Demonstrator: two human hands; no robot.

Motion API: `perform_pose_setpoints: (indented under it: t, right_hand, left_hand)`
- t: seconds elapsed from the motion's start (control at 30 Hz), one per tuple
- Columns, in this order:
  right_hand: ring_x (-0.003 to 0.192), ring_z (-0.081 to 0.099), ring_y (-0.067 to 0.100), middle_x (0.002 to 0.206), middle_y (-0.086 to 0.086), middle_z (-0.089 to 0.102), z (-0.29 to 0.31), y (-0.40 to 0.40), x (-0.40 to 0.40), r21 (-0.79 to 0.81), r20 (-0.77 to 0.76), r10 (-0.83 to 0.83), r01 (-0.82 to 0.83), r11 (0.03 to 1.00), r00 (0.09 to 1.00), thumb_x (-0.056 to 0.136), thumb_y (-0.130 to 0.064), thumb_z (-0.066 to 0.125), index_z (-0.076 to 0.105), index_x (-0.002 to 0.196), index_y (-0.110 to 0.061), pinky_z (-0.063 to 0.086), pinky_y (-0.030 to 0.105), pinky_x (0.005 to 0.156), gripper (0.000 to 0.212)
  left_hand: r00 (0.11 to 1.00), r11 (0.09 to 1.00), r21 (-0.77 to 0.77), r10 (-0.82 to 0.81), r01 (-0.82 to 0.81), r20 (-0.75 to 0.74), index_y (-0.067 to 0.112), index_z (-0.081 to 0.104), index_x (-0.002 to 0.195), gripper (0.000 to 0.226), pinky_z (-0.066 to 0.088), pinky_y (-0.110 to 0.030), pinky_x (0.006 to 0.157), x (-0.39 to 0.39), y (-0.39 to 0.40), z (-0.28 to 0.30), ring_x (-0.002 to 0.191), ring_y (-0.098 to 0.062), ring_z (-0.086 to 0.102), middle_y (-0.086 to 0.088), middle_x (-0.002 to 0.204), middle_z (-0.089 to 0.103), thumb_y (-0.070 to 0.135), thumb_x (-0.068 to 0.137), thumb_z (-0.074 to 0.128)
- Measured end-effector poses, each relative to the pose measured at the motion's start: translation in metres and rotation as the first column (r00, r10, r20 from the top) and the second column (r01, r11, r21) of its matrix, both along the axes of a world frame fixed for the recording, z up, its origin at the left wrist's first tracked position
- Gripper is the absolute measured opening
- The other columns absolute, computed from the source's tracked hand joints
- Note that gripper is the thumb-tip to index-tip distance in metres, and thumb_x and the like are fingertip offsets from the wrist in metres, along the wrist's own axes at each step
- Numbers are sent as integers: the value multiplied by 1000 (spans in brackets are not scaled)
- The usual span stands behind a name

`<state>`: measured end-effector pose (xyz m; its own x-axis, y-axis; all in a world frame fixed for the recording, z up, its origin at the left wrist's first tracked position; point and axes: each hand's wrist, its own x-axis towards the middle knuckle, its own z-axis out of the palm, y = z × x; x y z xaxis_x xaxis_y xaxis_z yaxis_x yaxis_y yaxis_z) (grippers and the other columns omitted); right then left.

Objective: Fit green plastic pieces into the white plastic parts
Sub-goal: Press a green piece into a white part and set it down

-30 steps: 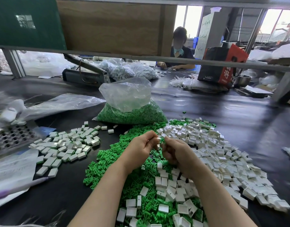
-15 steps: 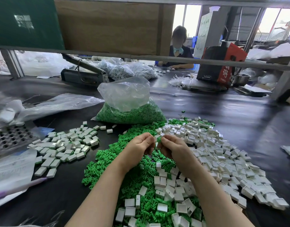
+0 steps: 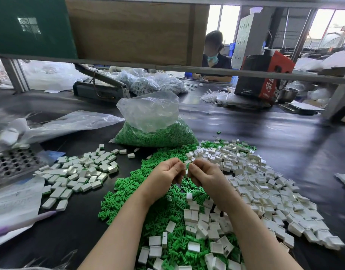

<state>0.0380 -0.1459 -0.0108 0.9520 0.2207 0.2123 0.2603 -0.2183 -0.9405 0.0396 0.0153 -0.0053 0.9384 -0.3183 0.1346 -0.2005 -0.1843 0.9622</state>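
Note:
My left hand (image 3: pixel 165 175) and my right hand (image 3: pixel 203 175) meet above the middle of the dark table, fingertips together, and pinch one small white part (image 3: pixel 186 169) between them. Any green piece in that part is hidden by my fingers. Under my hands lies a heap of loose green pieces (image 3: pixel 132 191). A broad spread of empty white parts (image 3: pixel 261 184) runs to the right and toward me. To the left sits a separate pile of white parts with green showing in them (image 3: pixel 78 172).
A clear plastic bag of green pieces (image 3: pixel 154 131) stands behind the heaps. At the left are a perforated metal tray (image 3: pixel 11 164), papers and an empty bag (image 3: pixel 70 123). A metal rail (image 3: pixel 245 74) crosses overhead; another person works at the far side.
My two hands have stayed pressed together over the heap, shifting only slightly; the green tip seen between my fingers earlier is now out of sight, and a white part shows there.

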Motion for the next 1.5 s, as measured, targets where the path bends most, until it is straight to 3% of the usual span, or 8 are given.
perform_pose_setpoints:
  t: [0.37, 0.6, 0.7, 0.9, 1.1, 1.2, 1.37, 1.5]
  right_hand:
    - [51, 34, 9, 59, 0, 43, -4, -5, 1, -8, -146, 101, -104, 995, 984, 101, -15, 49, 55, 76, -10, 30, 18, 49, 26]
    - [55, 35, 10, 63, 1, 44, -2, -6, 0, -113, -110, 116, -128, 985, 987, 100, -12, 50, 55, 80, -3, 30, 22, 54, 22]
    - [54, 35, 10, 61, -2, 42, -1, -7, -1, -155, -101, 133, -148, 977, 986, 99, -13, 52, 54, 78, -6, 29, 22, 53, 23]
    - [52, 37, 5, 64, 1, 46, -3, -8, 0, -143, -48, 100, -106, 984, 994, 99, -13, 53, 53, 80, 6, 32, 17, 51, 26]
    - [51, 35, 5, 56, -11, 42, -8, -6, 2, -110, -23, 96, -98, 989, 995, 100, -13, 53, 55, 75, -12, 32, 16, 49, 24]
    - [52, 36, 6, 56, -11, 42, -9, -7, 2, -111, -7, 94, -94, 989, 996, 100, -15, 53, 56, 77, -10, 31, 18, 50, 23]
    - [52, 37, 7, 57, -9, 44, -6, -5, 1, -75, 6, 134, -134, 988, 991, 99, -21, 55, 57, 79, -10, 33, 19, 50, 23]
    - [53, 40, 9, 56, -9, 49, -6, -6, 2, -24, -22, 118, -119, 993, 993, 98, -27, 53, 60, 83, -7, 35, 21, 52, 26]
  left_hand:
    - [997, 994, 88, -57, 63, -60, 12, 52, 82, 26, 34, -33, 69, 0, 5, -2, 71, -19, 40, -5, 71, 49, 23, 104, 44]
    - [995, 983, 162, -73, 82, -63, 3, 53, 85, 31, 32, -31, 66, 1, 7, -5, 67, -16, 38, 4, 66, 49, 26, 103, 46]
    - [995, 980, 177, -79, 90, -68, 10, 53, 81, 27, 33, -26, 61, 2, 6, -7, 61, -12, 39, 5, 65, 46, 23, 103, 47]
    - [996, 993, 97, -64, 69, -55, 9, 54, 84, 24, 36, -23, 65, 0, 2, -6, 68, -15, 42, -1, 70, 48, 20, 104, 45]
    - [999, 997, 78, -28, 30, -30, 5, 55, 83, 26, 36, -17, 57, 1, 1, -7, 59, -8, 43, 1, 66, 51, 17, 104, 45]
    - [999, 994, 104, -36, 40, -37, 0, 62, 91, 26, 40, -15, 62, 4, 6, -6, 61, -4, 51, 0, 70, 58, 19, 103, 48]
    - [999, 995, 97, -9, 5, 42, 21, 72, 101, 13, 50, -12, 81, 9, 15, 0, 91, -1, 66, 7, 93, 74, 19, 96, 60]
    - [998, 998, 58, 9, -12, 59, 15, 73, 99, 11, 52, -17, 73, 8, 16, 1, 78, -6, 67, 2, 83, 74, 11, 93, 65]
